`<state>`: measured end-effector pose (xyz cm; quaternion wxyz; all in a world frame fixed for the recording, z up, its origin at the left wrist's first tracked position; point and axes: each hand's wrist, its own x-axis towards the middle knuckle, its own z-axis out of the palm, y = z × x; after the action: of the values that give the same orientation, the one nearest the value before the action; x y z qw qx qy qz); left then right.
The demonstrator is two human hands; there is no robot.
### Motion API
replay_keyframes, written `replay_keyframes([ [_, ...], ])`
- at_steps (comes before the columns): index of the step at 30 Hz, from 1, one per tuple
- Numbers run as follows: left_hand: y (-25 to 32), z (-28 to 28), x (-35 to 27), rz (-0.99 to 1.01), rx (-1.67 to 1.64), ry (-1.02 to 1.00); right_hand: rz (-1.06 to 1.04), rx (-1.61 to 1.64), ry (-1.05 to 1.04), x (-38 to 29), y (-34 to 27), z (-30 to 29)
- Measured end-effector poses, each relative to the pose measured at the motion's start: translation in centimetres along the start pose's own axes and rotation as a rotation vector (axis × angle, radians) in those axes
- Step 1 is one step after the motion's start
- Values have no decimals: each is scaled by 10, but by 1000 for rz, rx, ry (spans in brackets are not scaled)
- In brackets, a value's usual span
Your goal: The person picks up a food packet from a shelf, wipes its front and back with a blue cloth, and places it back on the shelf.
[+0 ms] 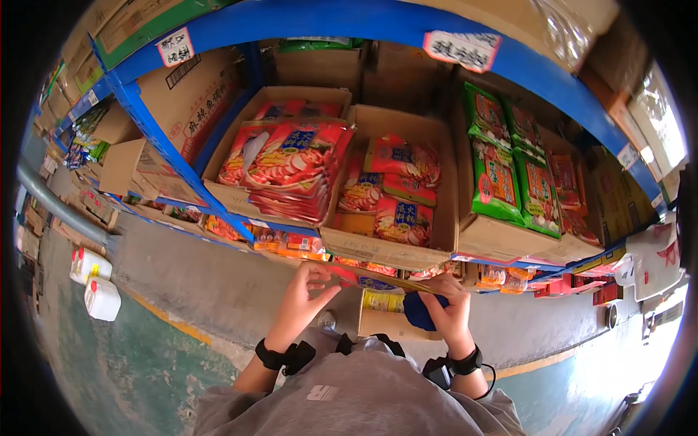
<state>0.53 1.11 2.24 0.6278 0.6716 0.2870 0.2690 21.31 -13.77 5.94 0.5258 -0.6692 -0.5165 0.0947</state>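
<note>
In front of my body, below the shelf edge, I hold a flat red and yellow seasoning packet [376,276], seen nearly edge-on. My right hand [448,306] grips its right end, with a dark blue cloth [422,310] also in that hand. At the packet's left end is my left hand [309,298], fingers apart; whether it touches the packet is hard to tell. An open carton [387,252] with several loose red packets [404,220] stands just beyond my hands. To its left, another carton [229,197] holds a neat stack of red packets [297,158].
Green packets [496,177] fill a carton on the right. A blue shelf upright [163,147] stands at the left, and a blue beam [327,22] crosses above the cartons. Two white jugs [102,298] sit on the floor at left. A carton with yellow packs [401,324] lies below my hands.
</note>
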Motion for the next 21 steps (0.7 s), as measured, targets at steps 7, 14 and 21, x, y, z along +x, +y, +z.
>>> replay_keyframes([
  [7,-7,-56,27,-20,65,-304,564,700,74,42,-28,20],
  [14,13,-94,50,113,-126,-239,560,732,88,94,-27,47],
  [21,43,-131,83,199,-246,-174,528,447,-386,128,-31,60],
])
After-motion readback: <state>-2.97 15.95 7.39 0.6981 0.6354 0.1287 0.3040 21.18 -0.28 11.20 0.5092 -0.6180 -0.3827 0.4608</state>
